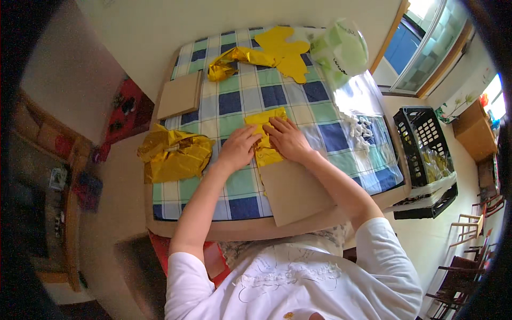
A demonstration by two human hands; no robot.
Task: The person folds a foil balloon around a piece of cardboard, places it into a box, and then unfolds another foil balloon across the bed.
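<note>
Near the middle of the table, both hands lie on a bright yellow folded piece point(270, 157), which looks like paper or foil. My left hand point(238, 148) rests on its left side with the fingers stretched toward the middle. From the other side, my right hand point(290, 140) presses down on the yellow surface with flat fingers. Neither hand grips anything. A plain tan board point(296, 188), like cardboard, lies under the near end of the yellow piece and reaches to the table's front edge. What lies directly beneath my fingers is hidden.
Crumpled gold foil point(178, 156) sits at the left, below a tan cardboard block point(180, 94). Farther back are a gold foil strip point(237, 55), yellow cut shapes point(287, 50) and a green-white plastic bag point(341, 50). White bits point(361, 130) lie at right; black crates point(421, 128) stand beside the table.
</note>
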